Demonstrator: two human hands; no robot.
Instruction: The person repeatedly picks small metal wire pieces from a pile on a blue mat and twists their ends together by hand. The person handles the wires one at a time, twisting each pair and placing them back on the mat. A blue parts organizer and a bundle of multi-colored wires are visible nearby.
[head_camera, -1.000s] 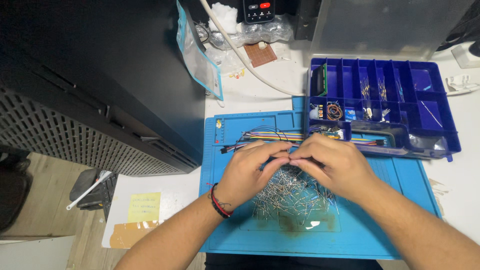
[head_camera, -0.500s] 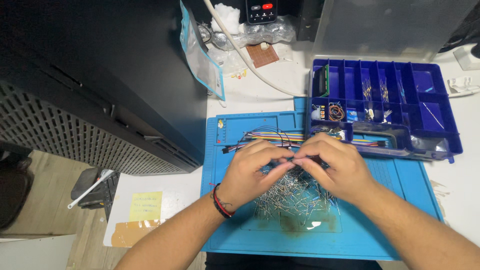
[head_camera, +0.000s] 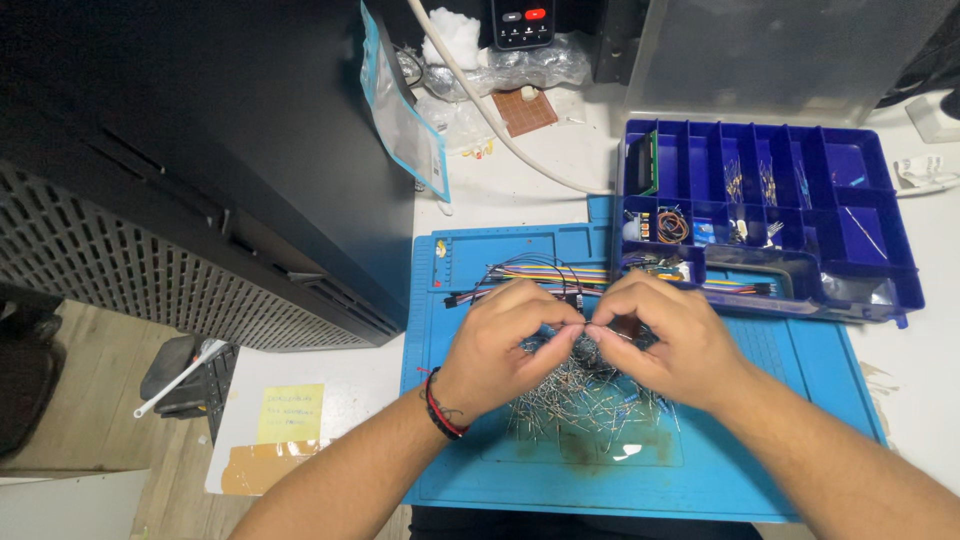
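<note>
My left hand (head_camera: 505, 345) and my right hand (head_camera: 660, 340) meet fingertip to fingertip over a blue work mat (head_camera: 480, 470). Between the fingertips of both hands I pinch a small wire-legged component (head_camera: 586, 329); its exact kind is too small to tell. Under the hands lies a loose pile of several thin metal-legged components (head_camera: 585, 400). A bundle of coloured jumper wires (head_camera: 530, 272) lies on the mat just beyond my fingers. A red and black band sits on my left wrist.
A blue compartment box (head_camera: 800, 200) with small parts stands at the right, its clear lid (head_camera: 780, 50) raised behind. A large black case (head_camera: 200, 150) fills the left. A white cable (head_camera: 500, 120), plastic bags, a brown perforated board (head_camera: 527, 108) and a yellow note (head_camera: 285, 412) lie around.
Both hands stayed together over the pile with only small finger movements. The view shifted slightly.
</note>
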